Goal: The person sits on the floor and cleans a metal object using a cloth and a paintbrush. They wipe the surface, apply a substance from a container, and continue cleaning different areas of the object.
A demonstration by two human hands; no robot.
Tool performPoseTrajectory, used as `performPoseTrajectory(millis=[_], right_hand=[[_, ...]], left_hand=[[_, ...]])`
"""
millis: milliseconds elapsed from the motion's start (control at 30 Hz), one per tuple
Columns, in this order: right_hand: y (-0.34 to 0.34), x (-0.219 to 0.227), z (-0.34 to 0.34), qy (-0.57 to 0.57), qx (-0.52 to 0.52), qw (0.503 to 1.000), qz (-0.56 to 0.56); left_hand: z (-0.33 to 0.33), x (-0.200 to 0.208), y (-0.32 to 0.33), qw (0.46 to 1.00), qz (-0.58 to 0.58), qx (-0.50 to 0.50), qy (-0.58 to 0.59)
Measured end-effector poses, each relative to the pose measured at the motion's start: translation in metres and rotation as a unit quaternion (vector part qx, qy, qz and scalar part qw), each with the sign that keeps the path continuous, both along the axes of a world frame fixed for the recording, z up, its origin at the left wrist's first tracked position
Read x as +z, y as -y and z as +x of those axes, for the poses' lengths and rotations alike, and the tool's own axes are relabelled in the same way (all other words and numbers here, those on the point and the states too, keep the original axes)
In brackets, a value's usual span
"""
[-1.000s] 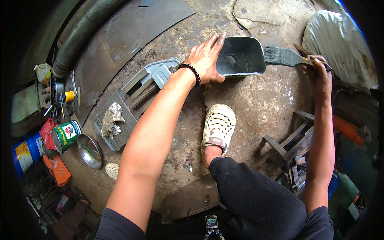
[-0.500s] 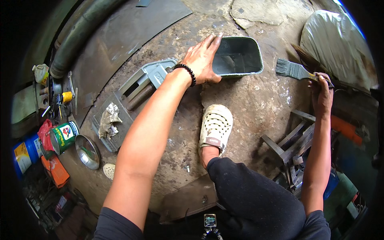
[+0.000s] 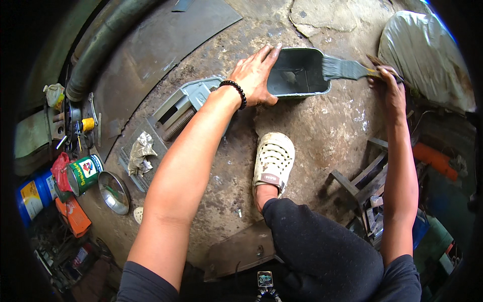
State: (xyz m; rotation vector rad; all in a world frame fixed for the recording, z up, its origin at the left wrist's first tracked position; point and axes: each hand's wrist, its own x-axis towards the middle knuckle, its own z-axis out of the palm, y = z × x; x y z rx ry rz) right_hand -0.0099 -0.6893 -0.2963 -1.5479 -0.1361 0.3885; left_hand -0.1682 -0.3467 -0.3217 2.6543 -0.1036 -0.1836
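A dark grey metal box (image 3: 306,84) with rounded corners and an open top lies on the floor ahead of me. My left hand (image 3: 254,75) spans its left end, thumb along the near side and fingers at the far side. In my right hand (image 3: 394,93) is a wide paintbrush (image 3: 346,69), gripped by its handle. Grey paint coats the bristles, whose tips reach the box's right rim. Just left of the box, partly behind my left forearm, is a grey machine vise (image 3: 197,95) with a threaded screw.
Crumpled silvery material (image 3: 142,153) rests on the vise's base. At left are a metal bowl (image 3: 114,193), a green can (image 3: 84,175) and a blue bucket (image 3: 37,194). A metal frame (image 3: 359,186) stands at right, below a pale sheet-covered bundle (image 3: 422,55). My shoe (image 3: 274,160) is in the middle.
My right hand has carried the paintbrush left and slightly up, bringing its bristles from open floor to the box's right rim. The left hand keeps its place on the box.
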Motion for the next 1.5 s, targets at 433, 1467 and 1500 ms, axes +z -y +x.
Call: performPoseTrajectory(millis=[433, 1467, 1500], right_hand=[[0.114, 0.008, -0.02, -0.011, -0.138, 0.987, 0.076], [-0.237, 0.036, -0.513, -0.401, 0.064, 0.914, -0.003], [-0.235, 0.027, -0.531, -0.421, 0.043, 0.906, 0.025]], left_hand=[[-0.026, 0.03, -0.002, 0.998, 0.064, 0.003, 0.029], [-0.675, 0.347, -0.053, 0.911, -0.009, 0.406, 0.07], [-0.679, 0.346, -0.052, 0.913, -0.027, 0.4, 0.077]])
